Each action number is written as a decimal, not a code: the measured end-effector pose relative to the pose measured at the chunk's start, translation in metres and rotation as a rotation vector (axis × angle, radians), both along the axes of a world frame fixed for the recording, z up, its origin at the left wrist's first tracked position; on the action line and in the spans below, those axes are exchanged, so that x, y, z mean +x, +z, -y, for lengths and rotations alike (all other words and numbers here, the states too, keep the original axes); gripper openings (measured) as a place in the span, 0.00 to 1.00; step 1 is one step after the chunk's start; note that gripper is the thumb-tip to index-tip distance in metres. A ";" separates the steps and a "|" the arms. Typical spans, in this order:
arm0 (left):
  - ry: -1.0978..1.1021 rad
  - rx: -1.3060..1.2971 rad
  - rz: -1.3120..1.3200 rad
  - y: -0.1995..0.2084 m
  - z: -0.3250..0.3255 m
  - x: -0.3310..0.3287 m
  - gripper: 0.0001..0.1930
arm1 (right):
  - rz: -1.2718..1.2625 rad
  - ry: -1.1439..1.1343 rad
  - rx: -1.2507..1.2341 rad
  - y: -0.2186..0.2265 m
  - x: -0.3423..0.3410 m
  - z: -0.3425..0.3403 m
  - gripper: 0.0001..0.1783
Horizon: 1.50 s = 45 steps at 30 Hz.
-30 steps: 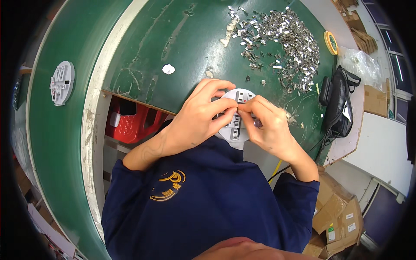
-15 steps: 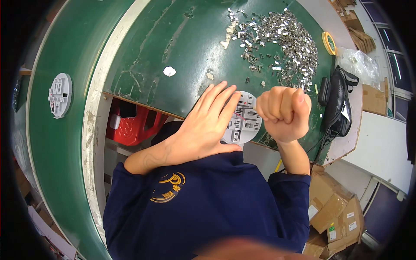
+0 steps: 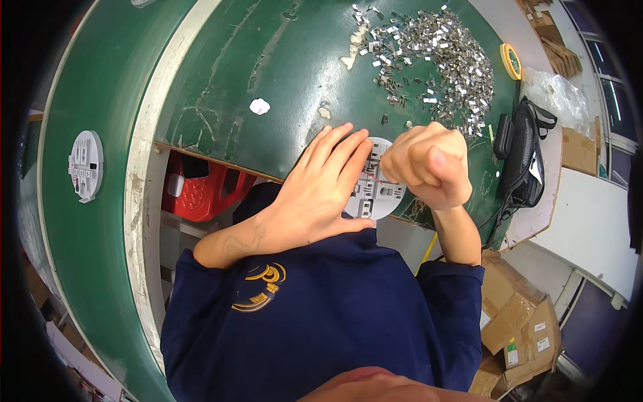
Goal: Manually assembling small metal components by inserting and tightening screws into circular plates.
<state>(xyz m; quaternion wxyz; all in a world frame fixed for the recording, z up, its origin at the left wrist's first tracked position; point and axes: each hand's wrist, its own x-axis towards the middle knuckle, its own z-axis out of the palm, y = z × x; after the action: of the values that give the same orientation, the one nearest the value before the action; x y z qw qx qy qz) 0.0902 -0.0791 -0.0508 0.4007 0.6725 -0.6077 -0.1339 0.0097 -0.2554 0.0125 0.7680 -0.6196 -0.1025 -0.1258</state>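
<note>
A pale grey round plate with raised slots, small dark parts and a thin red wire lies at the table's near edge. Across its left side rests my left hand, flat, with fingers stretched out and thumb apart. My right hand is closed in a fist, thumb uppermost, over the plate's right part. No object shows in the fist. Whether it touches the plate cannot be made out, and both hands cover part of the plate.
Many small metal clips are heaped on the green table. A yellow tape roll and black bag lie right. Another grey plate sits on the green belt at left. A red stool stands below the table.
My right fist has moved left and in over the plate, covering more of it. My left hand stays put. On the left belt, the other plate has shifted toward me.
</note>
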 end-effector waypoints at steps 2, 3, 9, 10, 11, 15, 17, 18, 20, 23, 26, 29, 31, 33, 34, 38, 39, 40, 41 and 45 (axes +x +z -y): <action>-0.016 0.001 -0.008 -0.001 0.000 0.000 0.52 | 0.030 -0.024 0.045 -0.002 -0.001 0.003 0.25; -0.017 0.002 -0.012 -0.001 0.000 -0.001 0.52 | 0.044 -0.029 0.069 -0.003 -0.001 0.006 0.25; 0.008 -0.012 -0.050 -0.002 0.001 0.006 0.52 | -0.253 -0.302 -0.537 0.016 -0.002 0.027 0.09; 0.015 -0.013 -0.033 -0.001 0.002 0.008 0.52 | -0.310 -0.324 -0.834 0.012 0.003 0.029 0.05; 0.022 -0.015 -0.016 -0.001 0.002 0.009 0.52 | -0.365 -0.342 -1.131 0.008 0.007 0.032 0.02; 0.016 -0.001 -0.009 -0.001 0.003 0.013 0.52 | -0.383 -0.242 -1.202 -0.017 0.007 0.048 0.11; 0.027 -0.025 -0.051 0.002 0.004 0.018 0.50 | -0.381 -0.254 -1.170 -0.021 0.005 0.053 0.10; 0.038 -0.051 -0.096 0.005 0.005 0.021 0.47 | -0.381 -0.267 -1.141 -0.019 0.005 0.053 0.09; 0.048 -0.074 -0.138 0.008 0.010 0.027 0.45 | -0.381 -0.280 -1.109 -0.013 0.006 0.051 0.08; 0.184 -0.221 -0.231 0.011 0.027 0.036 0.29 | -0.478 -0.290 -1.020 0.010 0.007 0.041 0.06; 0.143 -0.277 -0.361 0.008 0.037 0.038 0.18 | -0.400 -0.296 -1.011 0.018 0.006 0.029 0.06; 0.120 -0.343 -0.490 0.007 0.039 0.036 0.12 | -0.367 -0.335 -0.924 0.018 0.000 0.021 0.05; 0.123 -0.416 -0.616 0.007 0.039 0.034 0.09 | -0.371 -0.399 -0.755 0.015 -0.006 0.016 0.06; 0.127 -0.468 -0.681 0.006 0.040 0.026 0.09 | -0.349 -0.414 -0.686 0.012 -0.009 0.012 0.07; 0.133 -0.521 -0.746 0.006 0.041 0.021 0.09 | -0.327 -0.427 -0.618 0.011 -0.010 0.010 0.07; 0.093 -0.521 -0.749 0.006 0.037 0.022 0.10 | -0.276 -0.461 -0.644 0.012 -0.016 0.009 0.09; 0.070 -0.494 -0.718 0.005 0.035 0.023 0.11 | -0.263 -0.470 -0.691 0.011 -0.018 0.009 0.09; 0.069 -0.493 -0.719 0.006 0.033 0.024 0.11 | -0.264 -0.471 -0.690 0.011 -0.021 0.009 0.09; 0.084 -0.413 -0.586 0.008 0.029 0.024 0.11 | -0.277 -0.471 -0.751 0.010 -0.024 0.009 0.09; 0.102 -0.240 -0.289 0.005 0.024 0.026 0.11 | -0.287 -0.481 -0.936 0.002 -0.036 0.002 0.09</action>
<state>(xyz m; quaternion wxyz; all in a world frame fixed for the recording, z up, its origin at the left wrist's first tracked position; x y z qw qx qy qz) 0.1162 -0.1030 -0.0462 0.5673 0.6235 -0.5207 -0.1352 -0.0263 -0.2574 0.0146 0.3661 -0.9121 0.1028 -0.1531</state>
